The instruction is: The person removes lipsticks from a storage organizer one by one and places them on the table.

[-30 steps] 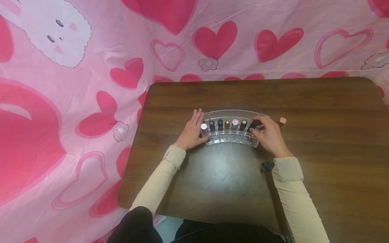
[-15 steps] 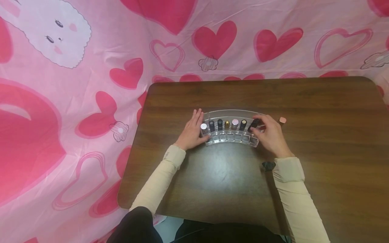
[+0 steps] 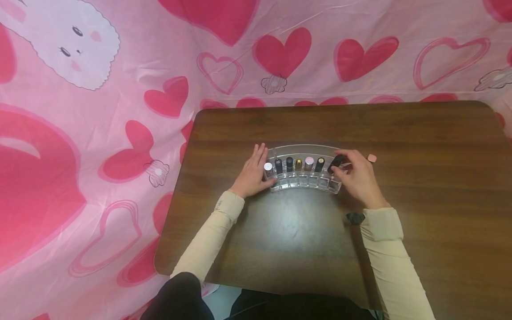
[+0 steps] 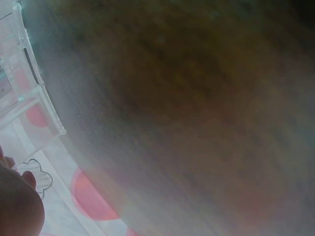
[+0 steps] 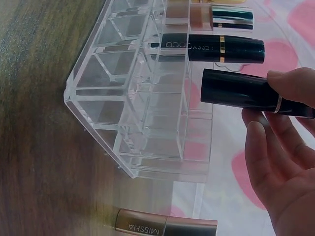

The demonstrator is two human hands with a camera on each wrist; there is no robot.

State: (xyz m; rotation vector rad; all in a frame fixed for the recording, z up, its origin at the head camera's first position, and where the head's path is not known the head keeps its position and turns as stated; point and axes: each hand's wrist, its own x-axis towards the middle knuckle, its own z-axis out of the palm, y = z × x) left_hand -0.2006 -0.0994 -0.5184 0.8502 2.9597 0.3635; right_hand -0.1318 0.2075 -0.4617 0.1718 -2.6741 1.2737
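A black lipstick (image 5: 236, 89) with a gold band is pinched between the thumb and fingers of my right hand (image 3: 357, 175). In the right wrist view it lies just above the end slots of a clear curved lipstick organizer (image 3: 304, 181), outside its walls. My left hand (image 3: 251, 175) rests at the organizer's left end, fingers straight along the side and thumb at the front corner. Several lipsticks stand in one row of the organizer, among them a white-topped one (image 3: 268, 167), a gold one (image 3: 299, 164) and a pink-topped one (image 3: 309, 162).
A single lipstick with a peach top (image 3: 372, 158) stands on the table beyond my right hand; the right wrist view shows MISSHA on its tube (image 5: 147, 223). The brown wooden table (image 3: 288, 249) meets a pink heart-print cloth (image 3: 240, 53) at the back and left.
My right hand has shifted slightly to the right with the black lipstick, widening the gap to the neighbouring tube. The left hand and the organizer have stayed put.
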